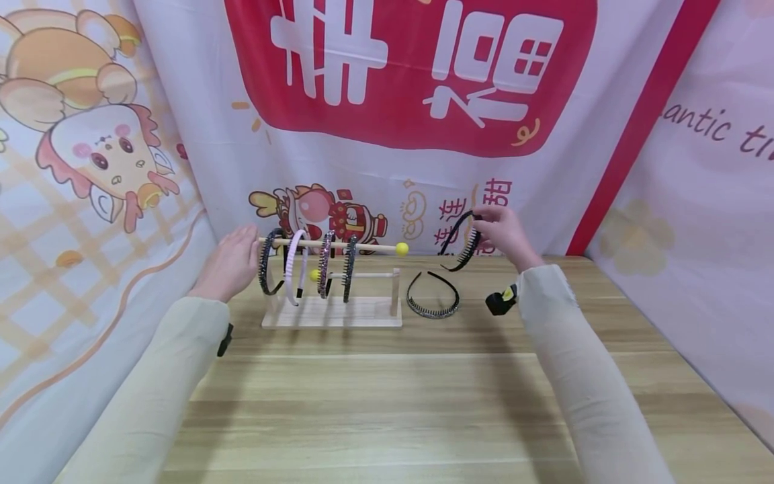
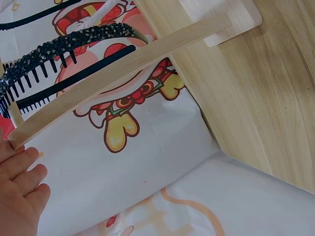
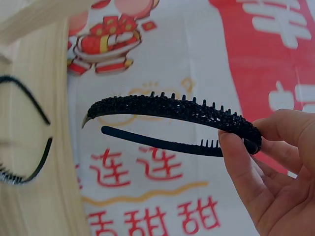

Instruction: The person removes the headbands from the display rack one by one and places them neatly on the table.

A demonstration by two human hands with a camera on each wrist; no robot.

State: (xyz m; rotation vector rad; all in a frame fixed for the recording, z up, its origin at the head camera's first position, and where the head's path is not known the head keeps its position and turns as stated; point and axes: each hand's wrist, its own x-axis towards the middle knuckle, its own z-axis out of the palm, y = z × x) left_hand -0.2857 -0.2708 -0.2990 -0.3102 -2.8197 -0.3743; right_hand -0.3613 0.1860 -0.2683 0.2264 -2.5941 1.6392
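A wooden headband rack [image 1: 363, 316] stands at the back of the table. My left hand [image 1: 226, 269] grips the top of its left upright, the fingers curled at the post's end in the left wrist view. From the upper rod hang a dark beaded headband [image 1: 264, 265], a pale pink one [image 1: 290, 262], a pink glittery one [image 1: 324, 265] and a dark grey one [image 1: 349, 265]. To the right of the rack, my right hand [image 1: 506, 234] pinches a black sparkly toothed headband [image 3: 172, 108] by its curved middle, holding it raised with its tips pointing left in the right wrist view.
Another toothed headband [image 1: 432, 313] lies on the wooden table [image 1: 387, 403], just right of the rack. Yellow balls [image 1: 402, 249] cap the rod ends. A lower rod [image 1: 369, 275] runs below the upper one. Printed cloth [image 1: 375, 154] hangs close behind and on both sides.
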